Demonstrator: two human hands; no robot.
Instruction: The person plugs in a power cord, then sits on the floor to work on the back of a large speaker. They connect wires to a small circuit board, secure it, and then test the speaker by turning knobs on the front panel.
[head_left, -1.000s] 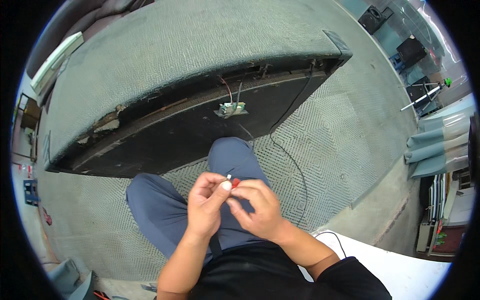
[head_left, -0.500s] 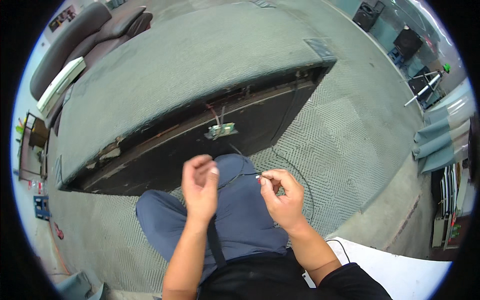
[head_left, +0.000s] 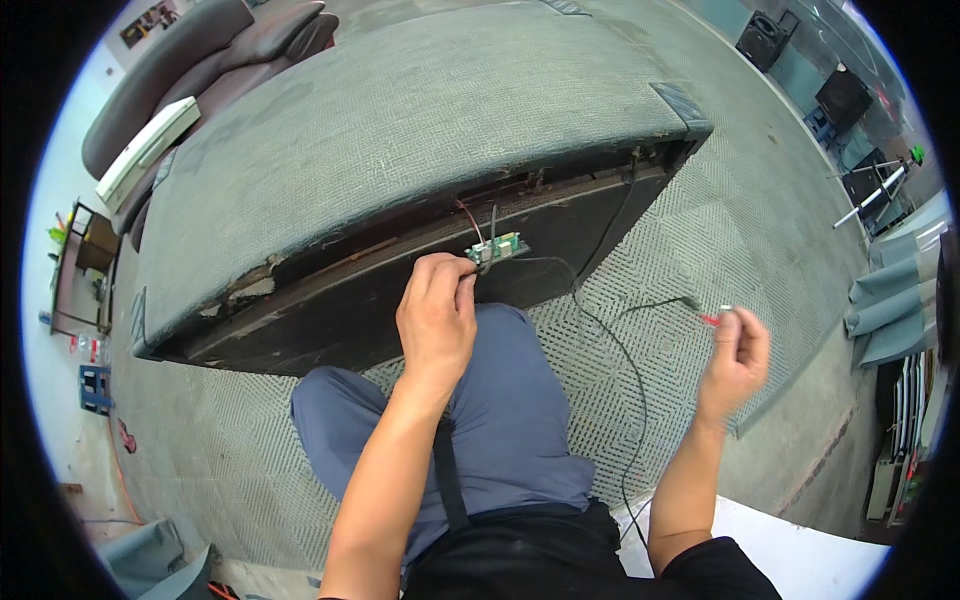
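Observation:
A small green circuit board (head_left: 508, 245) with thin wires sits against the dark open side of a large fabric-covered box (head_left: 420, 120). At its lower left edge, my left hand (head_left: 438, 315) has its fingertips closed; they partly hide that edge. Out to the right, over the patterned mat, my right hand (head_left: 738, 355) pinches a small red connector (head_left: 711, 320) with a whitish tip. A thin black cable (head_left: 640, 385) curves from near the board across the mat toward my lap. A branch of it reaches a dark end close to the red connector.
My bent legs (head_left: 510, 400) are just below the box. A white panel (head_left: 770, 530) lies at lower right. A brown sofa (head_left: 170, 70) stands at far left, black speakers (head_left: 845, 95) and a white-legged stand (head_left: 880, 190) at far right.
My left hand has gone from open in the air to the circuit board's edge. My right hand has moved well to the right with the red connector, drawing the cable out.

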